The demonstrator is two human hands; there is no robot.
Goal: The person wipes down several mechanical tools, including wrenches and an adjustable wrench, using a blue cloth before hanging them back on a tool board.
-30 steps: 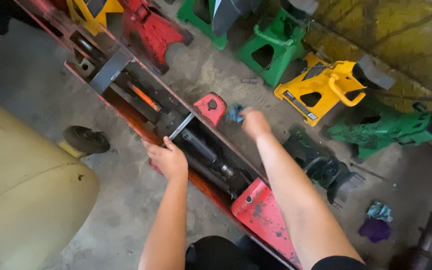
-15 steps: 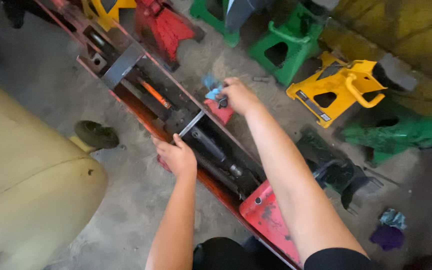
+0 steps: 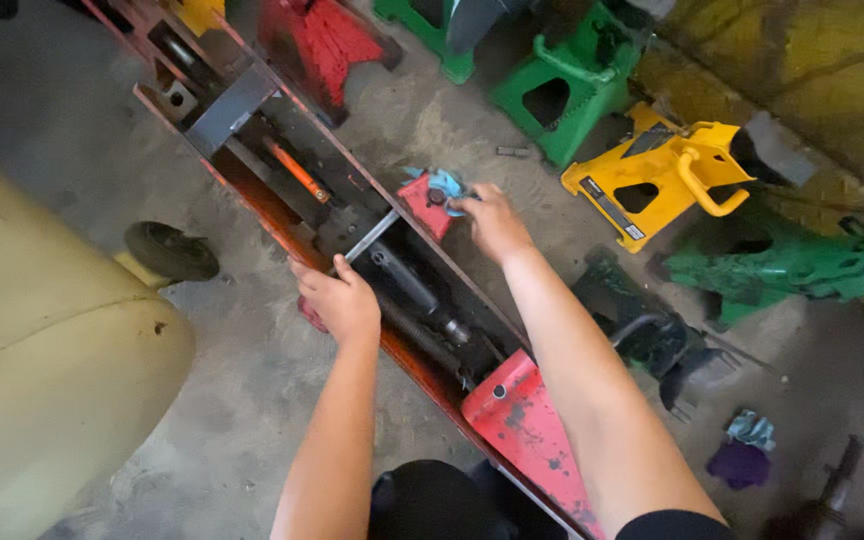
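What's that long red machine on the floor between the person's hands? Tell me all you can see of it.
The long red metal floor jack lies diagonally on the concrete, its top open on dark, greasy inner parts, an orange rod and a grey crossbar. Its paint is chipped. The left hand grips its near side rail; the right hand presses a blue rag on its far side.

Red jack frame, blue rag, yellow stand, green stands.
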